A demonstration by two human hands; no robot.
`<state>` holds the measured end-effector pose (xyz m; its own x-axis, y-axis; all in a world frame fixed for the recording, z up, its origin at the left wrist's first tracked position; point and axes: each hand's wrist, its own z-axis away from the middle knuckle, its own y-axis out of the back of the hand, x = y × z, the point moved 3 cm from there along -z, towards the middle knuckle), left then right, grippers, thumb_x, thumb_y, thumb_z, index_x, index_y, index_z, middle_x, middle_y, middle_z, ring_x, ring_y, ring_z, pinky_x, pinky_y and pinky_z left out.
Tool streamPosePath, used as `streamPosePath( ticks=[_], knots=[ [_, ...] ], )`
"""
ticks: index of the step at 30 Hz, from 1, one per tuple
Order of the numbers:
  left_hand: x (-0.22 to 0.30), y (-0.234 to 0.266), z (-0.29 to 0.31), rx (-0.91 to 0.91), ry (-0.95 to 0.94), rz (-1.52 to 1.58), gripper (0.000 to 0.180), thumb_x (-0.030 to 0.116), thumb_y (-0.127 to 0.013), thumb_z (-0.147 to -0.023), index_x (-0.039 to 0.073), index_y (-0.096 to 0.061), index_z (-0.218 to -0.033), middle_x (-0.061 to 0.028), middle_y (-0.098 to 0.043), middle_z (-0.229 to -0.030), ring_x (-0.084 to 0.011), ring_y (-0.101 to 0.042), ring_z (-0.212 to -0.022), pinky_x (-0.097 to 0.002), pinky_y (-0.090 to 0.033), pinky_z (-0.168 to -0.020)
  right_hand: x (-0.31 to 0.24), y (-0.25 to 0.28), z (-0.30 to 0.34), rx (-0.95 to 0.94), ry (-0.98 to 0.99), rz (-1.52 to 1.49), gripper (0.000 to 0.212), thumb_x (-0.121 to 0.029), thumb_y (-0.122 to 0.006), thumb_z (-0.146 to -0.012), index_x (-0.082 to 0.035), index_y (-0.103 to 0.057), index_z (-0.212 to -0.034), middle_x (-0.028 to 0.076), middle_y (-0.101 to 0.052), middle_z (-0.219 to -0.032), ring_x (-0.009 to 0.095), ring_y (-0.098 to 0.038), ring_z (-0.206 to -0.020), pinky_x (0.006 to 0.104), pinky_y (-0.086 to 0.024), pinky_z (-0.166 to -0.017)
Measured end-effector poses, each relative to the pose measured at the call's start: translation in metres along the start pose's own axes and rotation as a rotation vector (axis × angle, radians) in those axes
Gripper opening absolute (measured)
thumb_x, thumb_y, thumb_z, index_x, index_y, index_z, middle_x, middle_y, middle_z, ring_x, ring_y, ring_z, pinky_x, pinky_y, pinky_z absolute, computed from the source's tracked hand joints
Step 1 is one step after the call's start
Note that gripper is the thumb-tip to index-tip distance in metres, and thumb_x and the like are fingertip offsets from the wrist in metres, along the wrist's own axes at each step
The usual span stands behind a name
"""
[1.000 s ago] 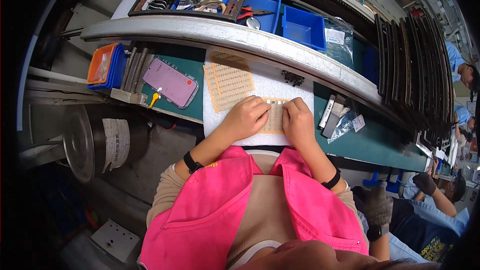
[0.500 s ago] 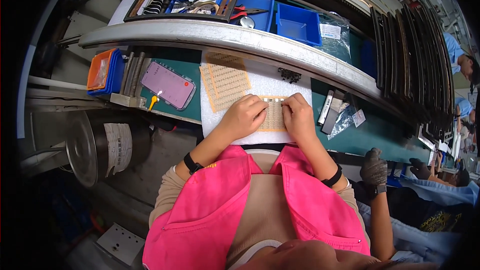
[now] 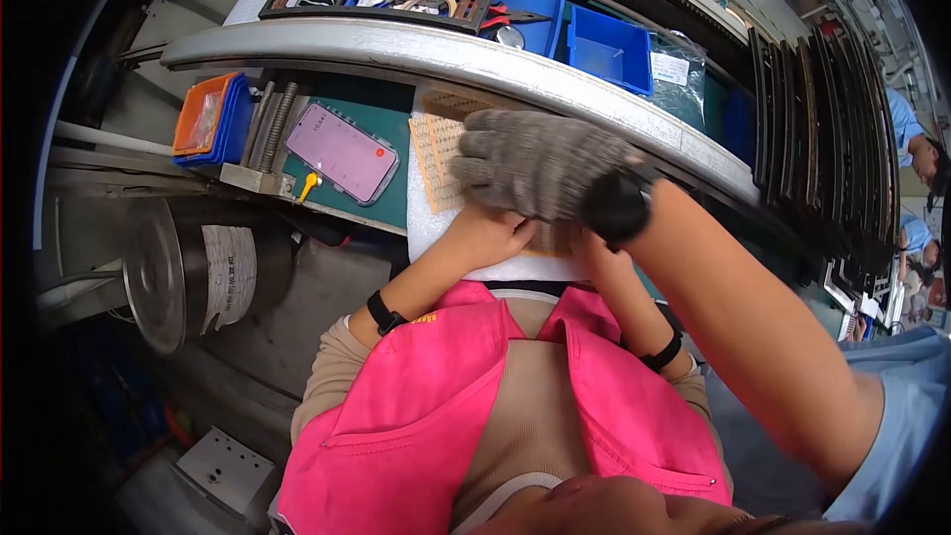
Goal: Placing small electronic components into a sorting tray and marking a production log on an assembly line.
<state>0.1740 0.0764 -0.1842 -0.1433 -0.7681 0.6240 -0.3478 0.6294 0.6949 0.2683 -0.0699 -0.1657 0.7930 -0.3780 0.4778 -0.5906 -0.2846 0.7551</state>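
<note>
A co-worker's hand in a grey knitted glove (image 3: 530, 159) reaches in from the right and covers much of my work area. Beneath it, my left hand (image 3: 492, 236) shows only its back and thumb, beside the left part of a small tan gridded panel (image 3: 557, 240). My right hand (image 3: 600, 258) is at that panel's right side, its fingers hidden behind the co-worker's wrist. Under everything lies a white foam sheet (image 3: 424, 243). More tan gridded panels (image 3: 433, 173) lie on its left part, partly under the glove.
A phone (image 3: 342, 154) lies on the green bench at left, near orange and blue bins (image 3: 213, 119). A metal rail (image 3: 446, 54) crosses behind, with blue trays (image 3: 609, 50) and tools beyond. Black frames (image 3: 822, 119) stand in a row at right. A metal drum (image 3: 154, 277) is lower left.
The co-worker's gloved hand has swung in from the lower right over my hands, hiding most of the panel and the dark small parts. My hands stay at about the same place.
</note>
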Motion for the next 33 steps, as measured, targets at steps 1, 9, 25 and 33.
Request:
streamPosePath(
  ticks=[1,9,25,33],
  knots=[
    [0.003,0.001,-0.001,0.121,-0.047,-0.021,0.022,0.015,-0.067,-0.079,0.005,-0.067,-0.098,-0.0148,-0.066,-0.09,-0.0344,-0.064,-0.079,-0.0423,-0.051,-0.068,0.0,-0.002,0.002,-0.033,-0.026,-0.066,0.027,-0.007,-0.058,-0.082,-0.003,-0.064,-0.108,0.02,-0.061,-0.113,0.036,-0.057,-0.11,0.0398,-0.048,-0.093],
    [0.009,0.005,-0.001,0.02,0.129,0.082,0.023,0.02,-0.06,-0.087,0.006,-0.065,-0.104,-0.0169,-0.066,-0.087,-0.0389,-0.065,-0.078,-0.0459,-0.053,-0.064,-0.006,-0.012,0.031,-0.315,-0.248,-0.601,0.028,-0.005,-0.059,-0.084,-0.002,-0.065,-0.111,0.021,-0.062,-0.114,0.039,-0.059,-0.107,0.0449,-0.045,-0.094],
    [0.013,-0.006,0.013,-0.296,0.508,1.101,0.02,0.013,-0.071,-0.086,-0.002,-0.067,-0.099,-0.0039,-0.069,-0.088,-0.0136,-0.063,-0.075,-0.0304,-0.052,-0.069,-0.01,0.038,0.021,0.014,-0.381,-1.239,0.026,0.007,-0.067,-0.081,0.002,-0.064,-0.106,0.007,-0.066,-0.091,0.015,-0.061,-0.08,0.0289,-0.049,-0.073],
    [0.032,0.008,0.016,-0.029,0.178,0.401,0.025,0.019,-0.067,-0.087,-0.001,-0.066,-0.102,-0.0138,-0.068,-0.087,-0.0289,-0.065,-0.077,-0.0366,-0.053,-0.072,-0.009,-0.023,-0.01,-0.438,-0.569,-1.466,0.023,-0.011,-0.052,-0.095,-0.006,-0.063,-0.115,0.004,-0.063,-0.106,0.016,-0.059,-0.092,0.0286,-0.048,-0.082]
  ],
)
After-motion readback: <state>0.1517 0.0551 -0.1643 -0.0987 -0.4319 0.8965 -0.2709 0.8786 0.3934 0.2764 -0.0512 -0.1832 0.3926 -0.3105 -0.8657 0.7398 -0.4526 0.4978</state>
